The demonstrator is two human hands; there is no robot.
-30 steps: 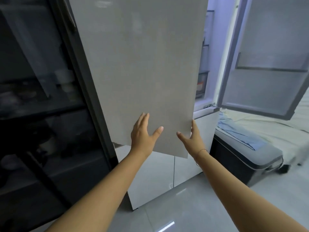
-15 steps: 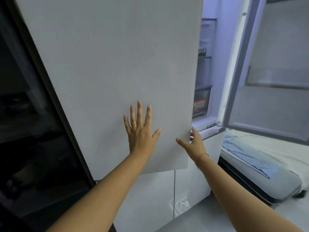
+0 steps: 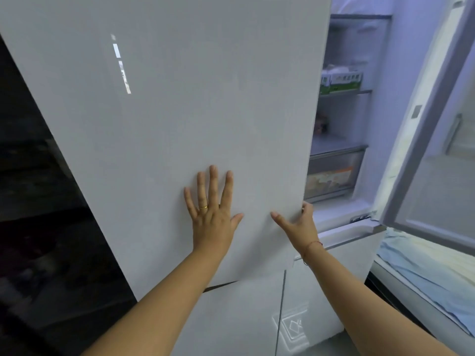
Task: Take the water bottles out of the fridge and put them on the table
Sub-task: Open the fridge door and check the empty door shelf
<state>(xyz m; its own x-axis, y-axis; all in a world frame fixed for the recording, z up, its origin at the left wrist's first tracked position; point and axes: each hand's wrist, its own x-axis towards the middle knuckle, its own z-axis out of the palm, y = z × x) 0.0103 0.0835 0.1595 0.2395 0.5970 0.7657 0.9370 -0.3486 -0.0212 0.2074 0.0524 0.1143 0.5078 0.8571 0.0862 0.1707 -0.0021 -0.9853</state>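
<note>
Nearest to us, two bare forearms reach up from the bottom edge of the view. The left hand (image 3: pixel 213 222), with a thin gold ring (image 3: pixel 203 207) on one finger, lies flat on the front of the pale grey, smooth-panelled left fridge door (image 3: pixel 180 111) near its lower edge, fingers straight and spread, holding nothing. Just beside it the right hand (image 3: pixel 300 224), a red string bracelet (image 3: pixel 312 244) at its wrist, grasps the same door at its right edge, close to the lower right corner: the thumb lies along the front face and the fingers curl round the edge. Below the door we see the white lower drawer fronts (image 3: pixel 244 317), split by a dark vertical seam. To the left stands a dark glass-fronted cabinet (image 3: pixel 38 201), its contents too dim to tell. Past the door's right edge a strip of the lit fridge interior (image 3: pixel 401 98) shows a green and white carton (image 3: pixel 341 79) on an upper shelf and a translucent plastic drawer (image 3: pixel 334 176) lower down. We cannot make out the water bottles in that strip; the door hides the rest of the inside. The grey-framed right fridge door (image 3: pixel 437 150) stands wide open, and under it a light blue cloth (image 3: pixel 424 273) lies on a grey box (image 3: pixel 401 285)
</note>
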